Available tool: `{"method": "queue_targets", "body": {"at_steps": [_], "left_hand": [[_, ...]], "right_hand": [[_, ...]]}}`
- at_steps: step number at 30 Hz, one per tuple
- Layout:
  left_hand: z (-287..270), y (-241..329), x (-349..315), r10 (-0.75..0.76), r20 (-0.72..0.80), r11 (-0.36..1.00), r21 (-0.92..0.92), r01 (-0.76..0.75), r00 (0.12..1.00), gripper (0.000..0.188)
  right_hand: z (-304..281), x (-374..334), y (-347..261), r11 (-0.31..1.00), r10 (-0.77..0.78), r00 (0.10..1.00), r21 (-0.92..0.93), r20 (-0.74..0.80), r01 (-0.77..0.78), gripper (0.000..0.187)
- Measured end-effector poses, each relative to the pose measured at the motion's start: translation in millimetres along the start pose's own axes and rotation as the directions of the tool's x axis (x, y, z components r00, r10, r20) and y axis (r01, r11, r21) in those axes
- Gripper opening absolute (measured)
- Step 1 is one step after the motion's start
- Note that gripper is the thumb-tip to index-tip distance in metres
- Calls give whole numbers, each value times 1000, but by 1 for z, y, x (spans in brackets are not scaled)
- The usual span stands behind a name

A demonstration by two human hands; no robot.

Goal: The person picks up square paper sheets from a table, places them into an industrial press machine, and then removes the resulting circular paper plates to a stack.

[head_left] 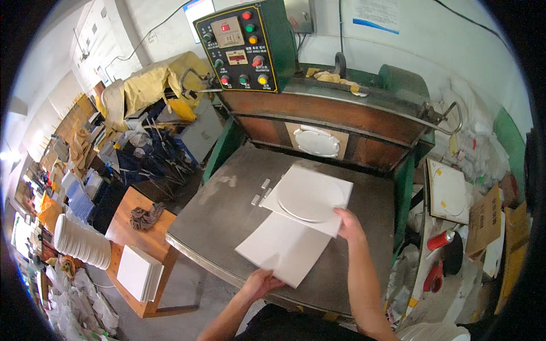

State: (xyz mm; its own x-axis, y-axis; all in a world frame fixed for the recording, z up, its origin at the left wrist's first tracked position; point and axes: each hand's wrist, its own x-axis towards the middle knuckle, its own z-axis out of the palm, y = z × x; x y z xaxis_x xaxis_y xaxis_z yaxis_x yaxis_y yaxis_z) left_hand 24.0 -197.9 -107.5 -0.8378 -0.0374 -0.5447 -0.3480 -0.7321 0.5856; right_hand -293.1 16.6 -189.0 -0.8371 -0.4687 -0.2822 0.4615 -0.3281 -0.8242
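My left hand (263,284) is closed on the near edge of a plain white square sheet (287,247), fingers partly hidden under it. Farther off, my right hand (350,226) pinches the right corner of a second white square sheet (313,196), which has a round outline cut in it. This second sheet overlaps the far end of the plain one. Both lie over the grey metal bed (216,199) of a press. Small metal blocks (260,192) sit left of the sheets. A white round die (316,141) on a board is fixed to the press's upright brown face.
A control panel (242,48) with coloured buttons rises behind the bed. At left, a wooden table (122,213) carries stacked white sheets (138,273), a stack of white discs (82,241) and a dark cloth (147,216). A right-hand bench holds a red can (441,240) and red-handled scissors (434,277).
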Motion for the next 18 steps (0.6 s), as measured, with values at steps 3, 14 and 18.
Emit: {"method": "queue_targets", "body": {"at_steps": [3,14,18], "left_hand": [[26,10,97,-13,-82,999,-34,10,997,34],[41,-30,142,370,-106,787,564,-250,923,40],[107,-16,171,525,474,-252,880,-403,707,60]], "right_hand": [[-13,-97,-44,994,-94,979,40,-179,102,40],[58,-419,-44,944,-301,559,-326,-773,58,35],[115,-447,-20,985,-174,411,-154,-895,82,39]]}}
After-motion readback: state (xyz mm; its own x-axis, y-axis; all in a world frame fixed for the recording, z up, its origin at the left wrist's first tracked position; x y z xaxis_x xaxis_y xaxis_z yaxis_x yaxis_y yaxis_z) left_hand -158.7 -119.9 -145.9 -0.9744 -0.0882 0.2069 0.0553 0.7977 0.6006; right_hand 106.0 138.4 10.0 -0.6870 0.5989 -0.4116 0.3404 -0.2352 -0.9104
